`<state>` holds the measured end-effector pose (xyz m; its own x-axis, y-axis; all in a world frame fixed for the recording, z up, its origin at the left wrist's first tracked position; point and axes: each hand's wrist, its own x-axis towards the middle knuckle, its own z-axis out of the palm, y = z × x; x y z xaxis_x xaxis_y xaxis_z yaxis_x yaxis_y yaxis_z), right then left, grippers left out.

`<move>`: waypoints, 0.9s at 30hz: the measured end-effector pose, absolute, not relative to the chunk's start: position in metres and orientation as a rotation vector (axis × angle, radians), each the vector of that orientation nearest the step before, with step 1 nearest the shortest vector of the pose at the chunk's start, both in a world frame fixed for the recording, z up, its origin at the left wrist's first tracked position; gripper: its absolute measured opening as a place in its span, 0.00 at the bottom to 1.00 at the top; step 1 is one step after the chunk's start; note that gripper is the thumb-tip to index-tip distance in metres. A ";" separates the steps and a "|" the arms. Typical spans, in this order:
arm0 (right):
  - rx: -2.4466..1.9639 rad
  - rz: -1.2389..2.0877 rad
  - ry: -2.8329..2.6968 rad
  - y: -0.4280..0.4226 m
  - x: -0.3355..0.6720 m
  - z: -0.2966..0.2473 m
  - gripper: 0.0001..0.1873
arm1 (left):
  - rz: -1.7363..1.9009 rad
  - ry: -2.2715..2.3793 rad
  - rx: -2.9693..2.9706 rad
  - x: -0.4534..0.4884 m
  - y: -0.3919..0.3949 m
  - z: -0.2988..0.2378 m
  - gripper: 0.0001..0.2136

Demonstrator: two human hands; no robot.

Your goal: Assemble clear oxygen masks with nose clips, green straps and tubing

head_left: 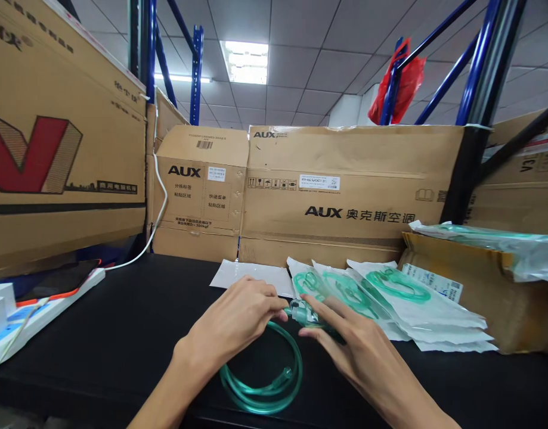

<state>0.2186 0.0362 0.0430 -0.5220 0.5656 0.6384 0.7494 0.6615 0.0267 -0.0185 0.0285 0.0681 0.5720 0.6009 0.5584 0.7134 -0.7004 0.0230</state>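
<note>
My left hand (240,319) is closed in a pinch on one end of a green, see-through tube (296,348). The tube lies coiled on the black tabletop below, with a clear connector on its free end inside the loop. Right at my left fingertips is a clear greenish plastic fitting (303,312). My right hand (352,339) has its thumb and fingers around that fitting, which seems joined to the tube end. The fitting's far part is hidden behind my right fingers, and these are slightly blurred.
Several white pouches (417,304) with coiled green tubing lie at the right, beside an open cardboard box (474,286). A white sheet (251,277) rests behind my hands. At the left are a power strip (63,313) and a phone (61,279). Large cartons (345,185) wall the back.
</note>
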 end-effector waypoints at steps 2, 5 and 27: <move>-1.014 -0.310 -2.235 0.036 0.220 0.045 0.21 | -0.813 -1.082 -2.576 -0.017 0.028 0.068 0.08; -1.032 -0.198 -2.178 0.036 0.220 0.046 0.19 | -0.800 -1.059 -2.554 -0.016 0.028 0.067 0.08; -1.081 0.513 -2.103 0.019 0.206 0.069 0.17 | -0.819 -1.034 -2.515 -0.011 0.025 0.070 0.09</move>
<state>0.2057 0.0191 0.0687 -0.4010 0.8198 0.4089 0.5394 0.5721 -0.6179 -0.0105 0.0251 0.0698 0.5783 0.5446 0.6074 0.7158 -0.6959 -0.0577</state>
